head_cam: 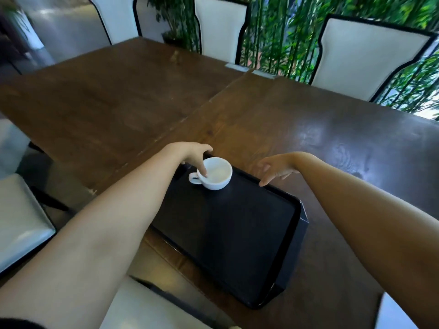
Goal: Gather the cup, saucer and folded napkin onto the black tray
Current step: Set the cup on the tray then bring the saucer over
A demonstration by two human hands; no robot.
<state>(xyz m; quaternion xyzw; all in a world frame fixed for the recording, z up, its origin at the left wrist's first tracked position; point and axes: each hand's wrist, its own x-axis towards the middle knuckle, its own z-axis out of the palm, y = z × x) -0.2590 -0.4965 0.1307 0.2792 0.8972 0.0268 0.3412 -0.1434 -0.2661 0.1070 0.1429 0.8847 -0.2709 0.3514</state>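
The white ceramic cup [215,174] sits at the black tray's [237,233] far end, centre frame, the left hand [194,157] pinching its rim, apparently. Light, rigid, breakable and glazed-slick, it suits a handle or rim hold; the right hand [273,168] hovers released.

The black tray [237,233] is bare over most of its floor; only the white cup [217,173] stands at its far end, with the left hand [194,154] over the cup's rim and the right hand [275,168] spread just above the tray's far rim. Beyond the tray the wooden desk [118,103] lies open right across to the white chairs [370,58] along its far edge. To the tray's right the desk is equally bare.
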